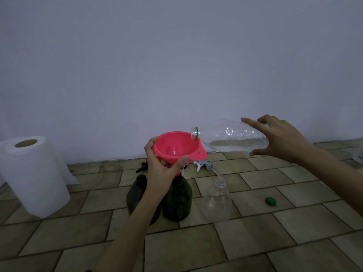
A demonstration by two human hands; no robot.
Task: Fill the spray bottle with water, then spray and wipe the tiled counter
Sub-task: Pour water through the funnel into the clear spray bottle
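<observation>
Head view: filling step.
Left hand [160, 169]: grip closed on funnel [176, 147].
Right hand [282, 139]: grip closed on water bottle [225, 135], at funnel's 2 o'clock.
Next: tip further.

Illumination is dim and even, with a cool grey-blue cast across the wall [176, 65]. No direct light source is visible. Shadows are soft; the darkest patch lies under the dark bottles [176, 199] at lower centre. Small glare streaks appear on the clear bottle [229, 134] at centre right. Wide-angle distortion bends the counter [255, 242] tile lines toward the lower corners. The paper towel roll [33, 173] at left is the brightest area and looks slightly soft. Fine noise is present throughout.
</observation>
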